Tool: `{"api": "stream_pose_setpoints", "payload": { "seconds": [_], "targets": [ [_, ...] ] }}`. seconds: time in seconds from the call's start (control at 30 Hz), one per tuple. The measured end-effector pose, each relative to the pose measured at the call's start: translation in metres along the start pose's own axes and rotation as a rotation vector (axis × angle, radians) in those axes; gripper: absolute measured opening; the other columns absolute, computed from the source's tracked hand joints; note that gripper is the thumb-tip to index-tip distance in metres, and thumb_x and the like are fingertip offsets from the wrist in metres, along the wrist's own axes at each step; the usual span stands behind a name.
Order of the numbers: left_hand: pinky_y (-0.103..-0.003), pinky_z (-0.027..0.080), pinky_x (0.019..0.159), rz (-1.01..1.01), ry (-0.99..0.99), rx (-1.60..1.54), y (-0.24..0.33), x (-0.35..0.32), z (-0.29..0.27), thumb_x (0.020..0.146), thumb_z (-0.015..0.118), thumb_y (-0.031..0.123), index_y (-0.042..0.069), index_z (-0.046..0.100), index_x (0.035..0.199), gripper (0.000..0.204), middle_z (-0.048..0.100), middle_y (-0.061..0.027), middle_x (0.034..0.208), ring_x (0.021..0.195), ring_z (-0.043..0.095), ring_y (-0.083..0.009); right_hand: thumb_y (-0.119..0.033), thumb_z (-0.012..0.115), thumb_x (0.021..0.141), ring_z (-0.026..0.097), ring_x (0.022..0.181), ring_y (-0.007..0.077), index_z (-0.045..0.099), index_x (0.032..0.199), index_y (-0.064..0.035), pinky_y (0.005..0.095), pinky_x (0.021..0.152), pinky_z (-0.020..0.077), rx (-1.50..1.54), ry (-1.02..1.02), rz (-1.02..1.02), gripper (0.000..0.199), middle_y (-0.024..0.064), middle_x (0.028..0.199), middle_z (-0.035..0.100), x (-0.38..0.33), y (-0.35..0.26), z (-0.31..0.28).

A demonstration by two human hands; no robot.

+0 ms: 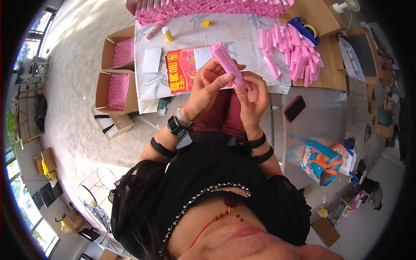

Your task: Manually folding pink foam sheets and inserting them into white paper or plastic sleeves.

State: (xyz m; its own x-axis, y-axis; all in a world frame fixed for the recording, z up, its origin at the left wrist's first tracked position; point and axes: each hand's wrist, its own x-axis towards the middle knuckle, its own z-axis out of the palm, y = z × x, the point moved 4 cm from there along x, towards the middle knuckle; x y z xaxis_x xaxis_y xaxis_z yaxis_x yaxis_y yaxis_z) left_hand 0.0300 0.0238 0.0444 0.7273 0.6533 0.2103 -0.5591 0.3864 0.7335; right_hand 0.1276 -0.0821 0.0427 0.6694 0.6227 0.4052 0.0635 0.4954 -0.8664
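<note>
A pink plastic roll (226, 62) is held up at a slant between my two hands, above the near edge of the table. My left hand (207, 86) is closed around its side, with the thumb lying along it. The fingers and thumb of my right hand (255, 92) grip its lower end. Behind the roll, on the table, lie a red and yellow printed sheet (175, 73) and a white paper piece (202, 56), partly covered by my hand and the roll. Another white paper piece (152, 60) lies to the left.
Loose pink rolls (299, 54) are heaped at the right by a blue tape dispenser (303, 30). Bundled rolls (212, 15) line the far edge. A glue bottle (167, 34) stands at the left. Cardboard boxes (104, 89) sit beyond the left edge; a phone (295, 108) lies right.
</note>
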Motion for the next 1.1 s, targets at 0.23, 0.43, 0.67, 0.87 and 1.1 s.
{"api": "stream_pose_setpoints", "payload": {
  "seconds": [0.23,0.43,0.67,0.87,1.1],
  "targets": [
    [-0.036,0.049,0.104,-0.204,-0.137,0.172,0.003,-0.006,-0.005,0.099,0.069,0.009,-0.002,0.054,0.135,0.041,0.066,-0.0101,0.126,0.118,0.063,-0.0184,-0.020,0.084,0.086,0.062,0.102,0.0137,0.068,0.111,-0.0001,0.0307,0.092,0.0493,-0.266,-0.312,0.050,0.036,0.0070,0.108,0.068,0.058,-0.033,0.001],
    [-0.034,0.049,0.104,-0.287,-0.203,0.067,-0.010,-0.010,-0.004,0.098,0.069,0.007,-0.004,0.052,0.139,0.046,0.065,-0.0096,0.129,0.118,0.063,-0.0176,-0.017,0.076,0.095,0.066,0.087,0.0090,0.069,0.108,0.0002,0.0256,0.081,0.0542,-0.145,-0.266,0.318,0.023,0.0032,0.095,0.071,0.056,-0.025,-0.001],
    [-0.035,0.051,0.103,-0.340,-0.241,-0.046,-0.023,-0.012,-0.016,0.098,0.067,0.005,-0.004,0.052,0.140,0.045,0.065,-0.0113,0.130,0.117,0.064,-0.0183,-0.014,0.070,0.099,0.064,0.083,0.0064,0.069,0.105,0.0012,0.0233,0.071,0.0520,-0.207,-0.236,0.315,0.017,0.0025,0.091,0.071,0.052,-0.017,-0.010],
    [-0.036,0.052,0.102,-0.345,-0.260,-0.167,-0.024,-0.012,-0.017,0.099,0.066,0.004,-0.004,0.051,0.142,0.046,0.065,-0.0123,0.131,0.117,0.064,-0.0190,-0.012,0.069,0.099,0.064,0.084,0.0066,0.070,0.104,0.0016,0.0235,0.073,0.0519,-0.247,-0.241,0.290,0.015,0.0024,0.092,0.071,0.057,-0.019,-0.011],
    [-0.035,0.051,0.103,-0.337,-0.276,-0.159,-0.024,-0.013,-0.018,0.099,0.066,0.006,-0.004,0.051,0.142,0.047,0.066,-0.0110,0.129,0.116,0.064,-0.0179,-0.011,0.068,0.098,0.064,0.083,0.0076,0.069,0.104,0.0019,0.0246,0.075,0.0526,-0.297,-0.247,0.272,0.014,0.0031,0.092,0.071,0.057,-0.024,-0.008]
  ]
}}
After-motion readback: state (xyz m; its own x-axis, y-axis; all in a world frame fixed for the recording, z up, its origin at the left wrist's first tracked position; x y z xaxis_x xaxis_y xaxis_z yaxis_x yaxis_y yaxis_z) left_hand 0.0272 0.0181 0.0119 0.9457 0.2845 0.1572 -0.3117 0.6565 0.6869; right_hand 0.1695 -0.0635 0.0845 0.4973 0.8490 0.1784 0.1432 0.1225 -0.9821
